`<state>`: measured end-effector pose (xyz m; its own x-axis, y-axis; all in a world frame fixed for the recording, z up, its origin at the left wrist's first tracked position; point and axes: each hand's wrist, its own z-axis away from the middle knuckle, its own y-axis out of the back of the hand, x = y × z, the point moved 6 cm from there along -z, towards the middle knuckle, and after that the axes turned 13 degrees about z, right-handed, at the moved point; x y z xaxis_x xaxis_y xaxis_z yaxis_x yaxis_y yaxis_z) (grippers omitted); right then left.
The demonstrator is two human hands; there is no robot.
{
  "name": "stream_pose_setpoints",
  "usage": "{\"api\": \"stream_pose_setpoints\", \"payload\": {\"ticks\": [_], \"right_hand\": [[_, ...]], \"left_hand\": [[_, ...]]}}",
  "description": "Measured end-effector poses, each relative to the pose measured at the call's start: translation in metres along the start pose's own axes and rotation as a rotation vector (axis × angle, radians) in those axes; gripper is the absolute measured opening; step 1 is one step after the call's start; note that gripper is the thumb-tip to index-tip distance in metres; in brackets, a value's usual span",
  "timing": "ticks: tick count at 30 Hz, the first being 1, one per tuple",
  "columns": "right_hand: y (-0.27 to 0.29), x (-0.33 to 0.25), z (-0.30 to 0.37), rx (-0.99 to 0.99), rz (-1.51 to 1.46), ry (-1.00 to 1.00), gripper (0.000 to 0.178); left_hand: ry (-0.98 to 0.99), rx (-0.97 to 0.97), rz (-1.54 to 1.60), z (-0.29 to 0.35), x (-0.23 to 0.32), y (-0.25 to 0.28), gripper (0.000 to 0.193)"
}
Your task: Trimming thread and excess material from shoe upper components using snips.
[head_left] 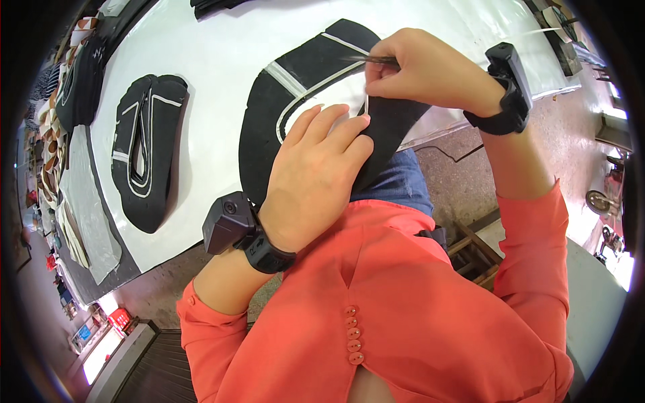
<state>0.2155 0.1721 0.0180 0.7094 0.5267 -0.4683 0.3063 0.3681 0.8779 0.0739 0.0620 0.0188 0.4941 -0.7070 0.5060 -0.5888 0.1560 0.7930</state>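
Observation:
In front of me on the white tabletop lies a black shoe upper, marked with white tape strips around its opening. My left hand lies across its near side, fingers stretched out over the opening. Above the upper's right side, my right hand is closed around a slim dark tool. Its far end points left and is blurred, so I cannot tell its kind. A short white strip shows between the right hand and my left fingertips. Each wrist wears a black strapped device.
A second black shoe upper with white tape lines lies farther left on the white tabletop. Dark pieces and a clear plastic sheet are along the left edge. A dark item sits at the far edge.

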Motion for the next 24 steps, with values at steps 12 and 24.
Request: {"api": "stream_pose_setpoints", "payload": {"ticks": [12,24], "right_hand": [[-0.007,0.017,0.005,-0.079,-0.051,-0.188,0.021],[0.01,0.034,0.015,0.062,-0.086,-0.151,0.026]], "left_hand": [[0.025,0.006,0.047,-0.007,-0.004,-0.003,0.026],[-0.008,0.011,0.018,-0.019,-0.008,-0.006,0.026]]}}
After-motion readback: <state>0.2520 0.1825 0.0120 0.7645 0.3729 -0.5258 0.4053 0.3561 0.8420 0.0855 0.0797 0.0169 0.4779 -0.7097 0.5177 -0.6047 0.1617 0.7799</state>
